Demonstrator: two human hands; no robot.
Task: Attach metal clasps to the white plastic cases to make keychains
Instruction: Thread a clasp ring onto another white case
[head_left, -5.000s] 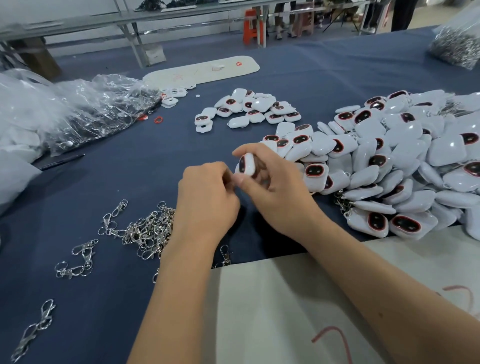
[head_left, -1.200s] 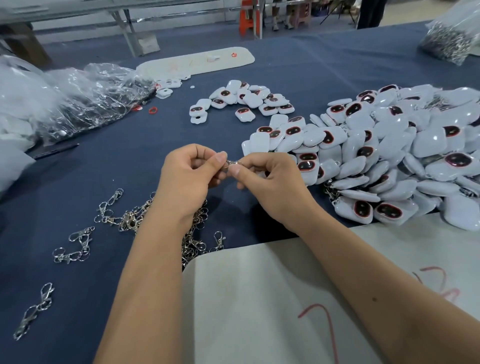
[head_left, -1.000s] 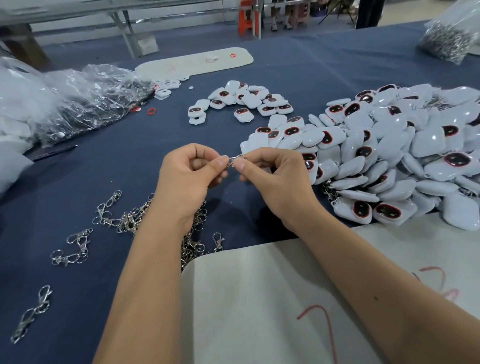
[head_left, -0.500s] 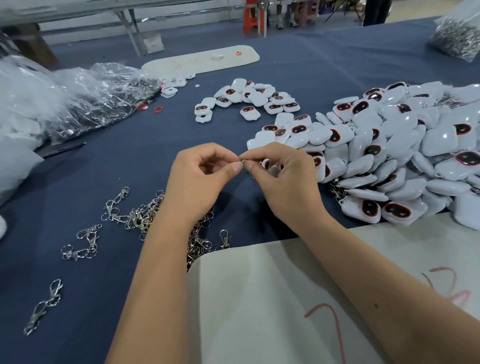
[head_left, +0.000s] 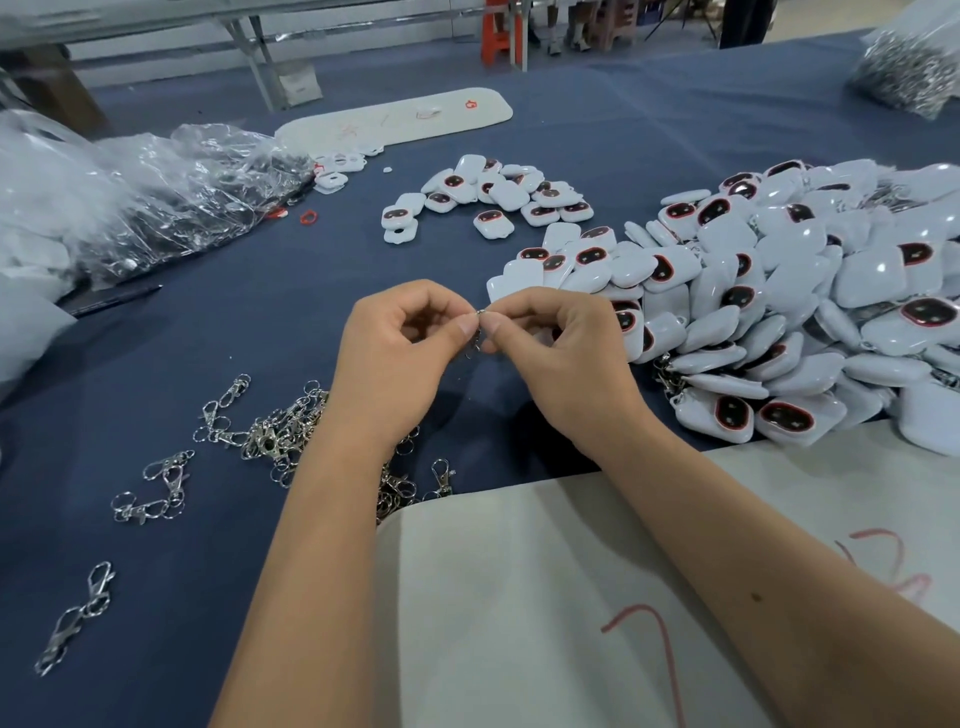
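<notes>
My left hand (head_left: 400, 358) and my right hand (head_left: 561, 358) meet fingertip to fingertip above the blue table, and both pinch a small metal clasp (head_left: 479, 332) between thumb and forefinger. A white case sits inside my right hand, mostly hidden by the fingers. A big heap of white plastic cases (head_left: 779, 306) with dark red-rimmed windows lies to the right. Loose metal clasps (head_left: 270, 436) are piled under my left forearm.
A smaller group of white cases (head_left: 493, 195) lies further back. Crumpled clear plastic bags (head_left: 156, 192) fill the left side. A bag of metal parts (head_left: 914, 78) sits at the far right corner. A white sheet (head_left: 519, 597) with red marks lies under my arms. Single clasps (head_left: 78, 613) are scattered at left.
Five seconds ago my right hand held a white case upright by the clasp. Since then both hands have closed in on the clasp, working it between the fingertips with only small shifts.
</notes>
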